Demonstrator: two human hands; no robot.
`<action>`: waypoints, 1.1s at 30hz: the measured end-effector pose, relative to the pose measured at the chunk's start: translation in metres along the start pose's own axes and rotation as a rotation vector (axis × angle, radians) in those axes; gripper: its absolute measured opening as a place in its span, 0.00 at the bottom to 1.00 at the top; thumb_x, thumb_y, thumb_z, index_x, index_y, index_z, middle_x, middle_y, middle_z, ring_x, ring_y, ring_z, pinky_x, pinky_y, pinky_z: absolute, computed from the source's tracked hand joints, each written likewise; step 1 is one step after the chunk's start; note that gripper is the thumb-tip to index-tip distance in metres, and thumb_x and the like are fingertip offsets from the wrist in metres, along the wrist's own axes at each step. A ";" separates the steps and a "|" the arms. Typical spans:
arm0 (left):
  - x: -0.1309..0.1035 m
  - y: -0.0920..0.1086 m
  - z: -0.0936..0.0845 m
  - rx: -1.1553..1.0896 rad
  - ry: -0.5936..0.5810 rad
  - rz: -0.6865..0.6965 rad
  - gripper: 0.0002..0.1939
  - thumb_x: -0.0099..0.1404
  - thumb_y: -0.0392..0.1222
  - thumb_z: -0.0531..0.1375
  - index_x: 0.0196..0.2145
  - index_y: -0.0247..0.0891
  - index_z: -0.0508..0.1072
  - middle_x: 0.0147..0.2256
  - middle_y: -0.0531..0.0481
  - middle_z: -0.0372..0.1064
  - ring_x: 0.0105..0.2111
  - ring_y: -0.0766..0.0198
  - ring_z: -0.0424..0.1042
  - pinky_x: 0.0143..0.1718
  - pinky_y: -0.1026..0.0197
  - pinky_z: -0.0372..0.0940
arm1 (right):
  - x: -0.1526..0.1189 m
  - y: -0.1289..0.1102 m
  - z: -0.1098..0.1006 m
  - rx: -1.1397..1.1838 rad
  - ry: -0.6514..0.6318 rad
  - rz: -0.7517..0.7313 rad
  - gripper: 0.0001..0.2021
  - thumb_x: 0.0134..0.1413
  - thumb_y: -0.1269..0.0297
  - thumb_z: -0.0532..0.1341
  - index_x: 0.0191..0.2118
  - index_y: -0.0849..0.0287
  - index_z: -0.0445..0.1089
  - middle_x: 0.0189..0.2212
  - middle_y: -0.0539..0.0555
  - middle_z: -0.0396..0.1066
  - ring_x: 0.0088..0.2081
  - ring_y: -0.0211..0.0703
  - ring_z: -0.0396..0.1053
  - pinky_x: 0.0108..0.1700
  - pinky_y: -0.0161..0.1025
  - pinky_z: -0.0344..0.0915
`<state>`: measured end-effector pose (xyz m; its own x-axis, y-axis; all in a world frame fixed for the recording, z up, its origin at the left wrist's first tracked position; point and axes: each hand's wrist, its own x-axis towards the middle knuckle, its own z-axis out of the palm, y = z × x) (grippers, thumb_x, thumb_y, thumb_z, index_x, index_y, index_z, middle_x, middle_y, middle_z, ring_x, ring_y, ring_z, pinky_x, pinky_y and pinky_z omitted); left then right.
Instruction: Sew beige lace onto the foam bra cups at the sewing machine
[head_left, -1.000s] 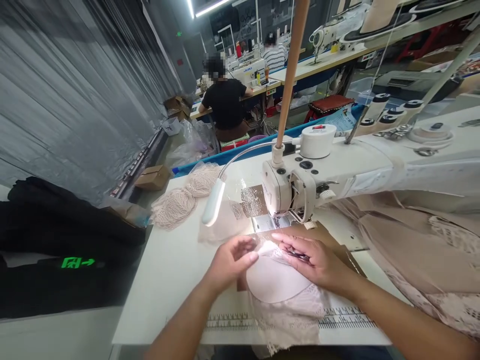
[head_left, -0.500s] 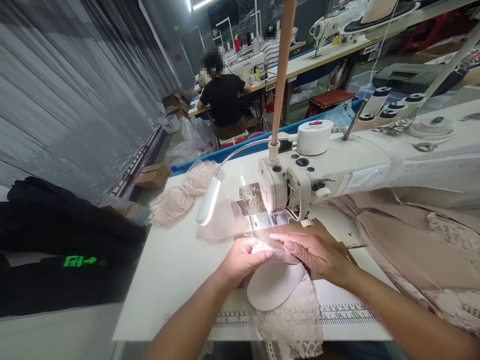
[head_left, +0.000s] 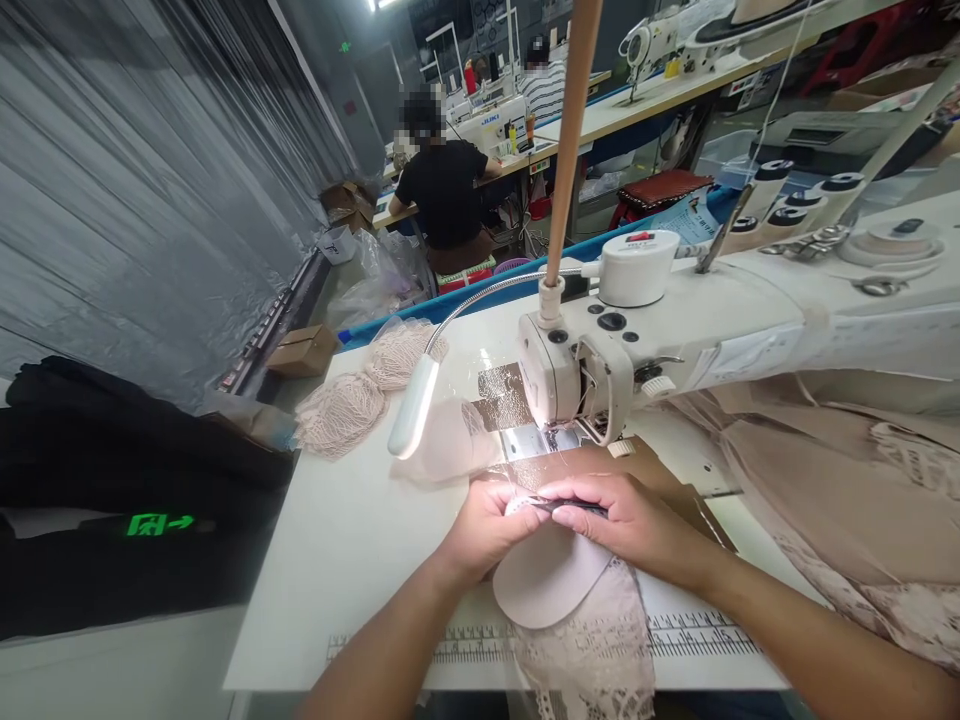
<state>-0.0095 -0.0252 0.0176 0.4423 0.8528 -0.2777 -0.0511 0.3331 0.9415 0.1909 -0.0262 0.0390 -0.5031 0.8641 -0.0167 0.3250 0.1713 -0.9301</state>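
Note:
My left hand [head_left: 487,525] pinches the upper edge of a pale pink moulded bra cup [head_left: 551,580], thumb on top. Beneath the cup hangs a strip of lace [head_left: 592,650], drooping over the table's front edge. A pair of dark thread snips [head_left: 574,506] lies in my closed right hand [head_left: 611,510]. Their tip points left and meets the cup's edge beside my left thumb; my fingers partly cover them. Both hands are just in front of the sewing machine head [head_left: 559,375], whose needle area is lit.
A lamp [head_left: 414,410] on a bent neck hangs left of the machine head. Two lace cups [head_left: 341,415] and sheer fabric [head_left: 442,440] lie on the left of the table. Beige tulle and lace [head_left: 847,480] heap at right. A co-worker [head_left: 442,190] sits ahead at another machine.
My right hand has turned and closed, bringing the dark snips to the cup's edge by my left thumb. My left hand still grips the cup. The view has shifted slightly.

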 end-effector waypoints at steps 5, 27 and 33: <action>0.000 0.003 0.001 0.107 -0.038 0.067 0.23 0.57 0.52 0.65 0.20 0.33 0.61 0.22 0.54 0.51 0.23 0.71 0.51 0.25 0.66 0.48 | 0.001 0.004 0.002 0.039 0.069 0.026 0.14 0.61 0.55 0.55 0.42 0.53 0.75 0.40 0.51 0.75 0.43 0.46 0.71 0.46 0.42 0.66; 0.048 0.057 -0.067 1.234 0.007 0.529 0.11 0.64 0.37 0.52 0.24 0.37 0.67 0.28 0.49 0.67 0.35 0.59 0.66 0.51 0.52 0.57 | -0.026 0.005 -0.033 -0.651 -0.235 -0.045 0.09 0.43 0.77 0.54 0.24 0.57 0.66 0.26 0.51 0.69 0.28 0.43 0.65 0.29 0.38 0.55; 0.028 0.048 -0.047 1.089 -0.065 0.530 0.08 0.63 0.40 0.56 0.26 0.37 0.68 0.26 0.51 0.64 0.31 0.62 0.62 0.48 0.55 0.57 | 0.000 -0.006 -0.021 -0.261 0.002 0.001 0.16 0.55 0.52 0.57 0.45 0.55 0.71 0.41 0.55 0.73 0.42 0.51 0.69 0.41 0.42 0.64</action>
<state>-0.0414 0.0332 0.0467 0.6405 0.7485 0.1715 0.5263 -0.5905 0.6118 0.2057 -0.0169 0.0525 -0.5013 0.8651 -0.0170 0.5216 0.2864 -0.8037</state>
